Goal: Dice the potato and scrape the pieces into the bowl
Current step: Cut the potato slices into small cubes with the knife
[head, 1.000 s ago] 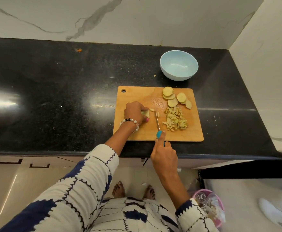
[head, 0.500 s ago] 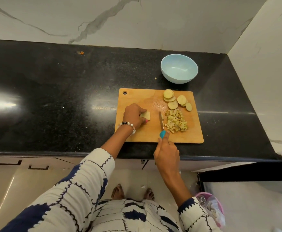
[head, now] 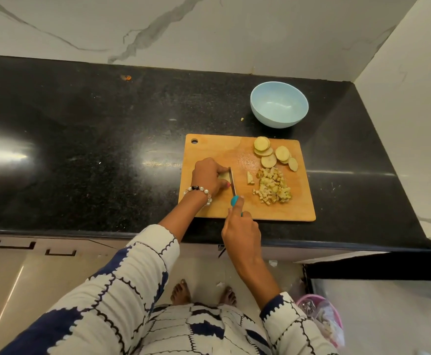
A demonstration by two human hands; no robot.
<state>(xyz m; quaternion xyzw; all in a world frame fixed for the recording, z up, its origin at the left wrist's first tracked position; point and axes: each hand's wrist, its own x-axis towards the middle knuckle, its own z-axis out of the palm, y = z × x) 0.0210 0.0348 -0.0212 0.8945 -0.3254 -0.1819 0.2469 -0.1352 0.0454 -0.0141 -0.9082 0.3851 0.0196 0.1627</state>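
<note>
Black stone counter (head: pixel 81 149), marble wall behind. Left hand (head: pixel 209 176) fingers curl over potato piece (head: pixel 224 177), mostly hidden. Right hand (head: pixel 241 230) grips knife (head: pixel 233 185), blade against left fingertips. Diced pile (head: pixel 273 185) right of blade; bowl (head: pixel 279 105) beyond cutting board (head: pixel 273 211).

The left hand (head: pixel 209 179) covers most of the potato piece (head: pixel 224 177) it holds. The right hand (head: pixel 240 230) hides nearly all the knife handle (head: pixel 234 201). At five o'clock, the pink bin (head: pixel 322 319) holds unreadable contents.
</note>
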